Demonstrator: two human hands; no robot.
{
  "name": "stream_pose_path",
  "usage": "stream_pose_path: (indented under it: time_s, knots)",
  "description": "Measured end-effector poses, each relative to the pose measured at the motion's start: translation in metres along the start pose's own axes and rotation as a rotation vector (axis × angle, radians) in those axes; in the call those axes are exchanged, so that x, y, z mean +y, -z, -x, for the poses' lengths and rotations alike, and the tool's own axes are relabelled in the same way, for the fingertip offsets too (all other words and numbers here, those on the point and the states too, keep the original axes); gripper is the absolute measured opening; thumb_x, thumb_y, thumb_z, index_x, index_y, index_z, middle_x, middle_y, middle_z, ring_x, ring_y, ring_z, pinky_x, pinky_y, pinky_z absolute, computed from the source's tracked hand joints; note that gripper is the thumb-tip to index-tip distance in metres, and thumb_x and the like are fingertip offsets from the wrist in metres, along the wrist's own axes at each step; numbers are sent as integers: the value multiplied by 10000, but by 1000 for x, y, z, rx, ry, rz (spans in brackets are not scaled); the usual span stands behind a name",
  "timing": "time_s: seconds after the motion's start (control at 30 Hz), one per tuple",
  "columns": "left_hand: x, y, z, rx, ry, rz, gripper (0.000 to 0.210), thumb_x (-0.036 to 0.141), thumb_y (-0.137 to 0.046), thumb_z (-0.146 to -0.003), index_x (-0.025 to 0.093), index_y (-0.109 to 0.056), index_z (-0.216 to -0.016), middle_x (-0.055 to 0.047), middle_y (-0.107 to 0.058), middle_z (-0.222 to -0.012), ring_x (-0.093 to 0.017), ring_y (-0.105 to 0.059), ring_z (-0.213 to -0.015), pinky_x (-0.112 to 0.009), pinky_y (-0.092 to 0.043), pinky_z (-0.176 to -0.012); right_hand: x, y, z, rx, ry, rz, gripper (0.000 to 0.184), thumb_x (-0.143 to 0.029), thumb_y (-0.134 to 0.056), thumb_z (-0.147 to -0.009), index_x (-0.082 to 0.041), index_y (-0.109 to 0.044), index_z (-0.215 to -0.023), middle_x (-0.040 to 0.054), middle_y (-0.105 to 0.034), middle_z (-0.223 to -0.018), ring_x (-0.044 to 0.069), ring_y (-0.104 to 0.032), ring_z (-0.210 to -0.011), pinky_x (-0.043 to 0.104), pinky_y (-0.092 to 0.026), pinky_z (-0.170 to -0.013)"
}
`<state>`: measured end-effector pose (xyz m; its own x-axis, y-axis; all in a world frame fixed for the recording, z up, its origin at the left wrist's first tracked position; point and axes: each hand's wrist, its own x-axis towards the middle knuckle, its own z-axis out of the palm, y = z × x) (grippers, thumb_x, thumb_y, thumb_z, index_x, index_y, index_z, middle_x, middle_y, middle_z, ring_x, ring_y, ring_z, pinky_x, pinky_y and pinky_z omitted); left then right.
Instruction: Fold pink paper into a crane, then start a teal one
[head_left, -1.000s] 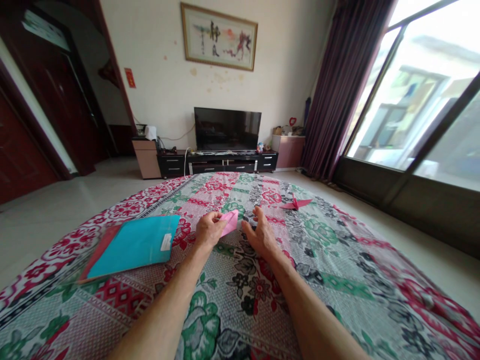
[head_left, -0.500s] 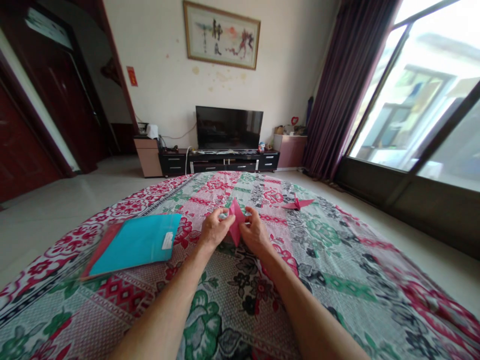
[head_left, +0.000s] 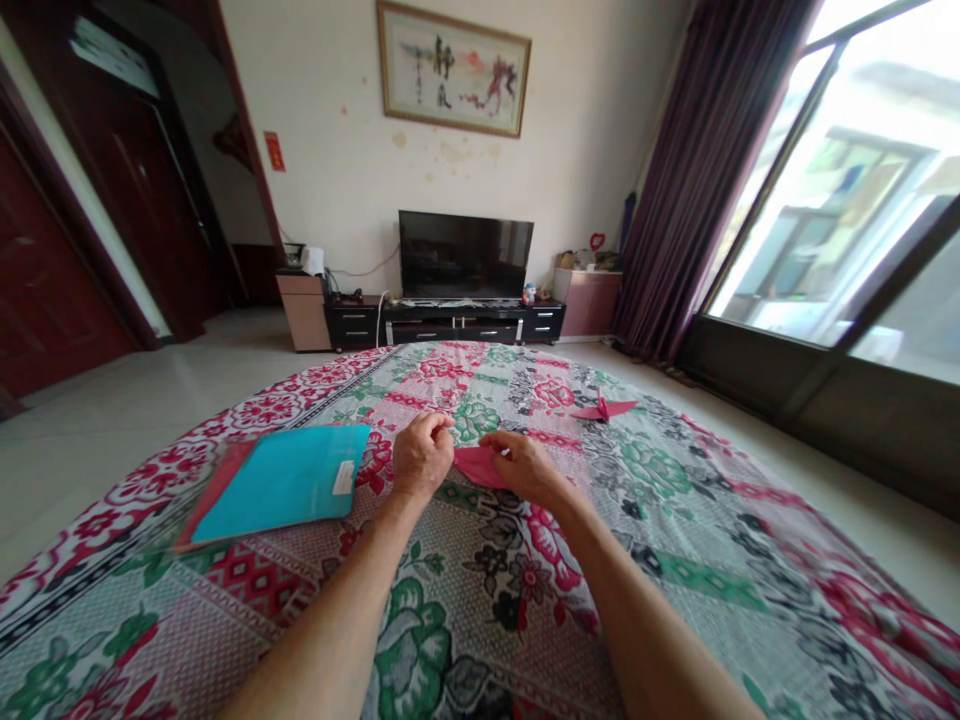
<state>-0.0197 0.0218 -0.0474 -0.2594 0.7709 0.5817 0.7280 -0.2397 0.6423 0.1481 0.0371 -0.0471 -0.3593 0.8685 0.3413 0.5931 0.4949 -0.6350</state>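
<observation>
- Head view, the only one: left hand [head_left: 421, 458] curled up, fingers [head_left: 439, 424] pinched narrow on the left edge of the pink folded paper [head_left: 480, 466]; can't quite tell how much paper is actually in that pinch.
- Right hand [head_left: 527, 467] lying flatter, fingers [head_left: 496, 440] bent down on the paper's right side, pressing it rather than gripping it.
- Paper itself sitting low against the floral tablecloth [head_left: 675, 520], right between the two hands, near the middle of the tabletop.
- Biggest risk, probably: soft, patterned cloth underneath, so a mushy crease or a fold drifting off line when pressed down.
- Also possible: edges slipping out of alignment if one hand lets go first, since only fingertips on it.
- Thin paper plus a tight pinch = easy to tear or wrinkle a corner.
- Finished pink paper crane [head_left: 604, 409] parked further out to the right, well apart, so not much chance of a knock from here.
- Teal paper pack [head_left: 285, 482] with a red sheet under it just left of the left wrist; a wide elbow sweep could shove it toward the edge.
</observation>
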Motion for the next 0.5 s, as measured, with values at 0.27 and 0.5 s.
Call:
stream_pose_path:
  time_s: [0.27, 0.5]
  knots:
    - [-24, 3, -10, 68, 313, 196, 286, 232, -451, -714, 184, -663, -900, -2, -677, -698, -152, -597, -634, -228, -449, -592, 17, 3, -4, -13, -94, -126, 351, -150, -464, -714, -167, -664, -1002, 7, -687, -777, 118, -577, -619, 211, -432, -553]
    - [-2, 5, -2, -207, 61, 184, 177, 269, -511, -749, 196, -671, -768, 11, -648, -662, -127, -587, -643, -213, -446, -637, 5, 3, -1, -21, -8, 77, 319, -91, -486, -682, -203, -686, -904, 19, -711, -853, 153, -626, -749, 243, -451, -683]
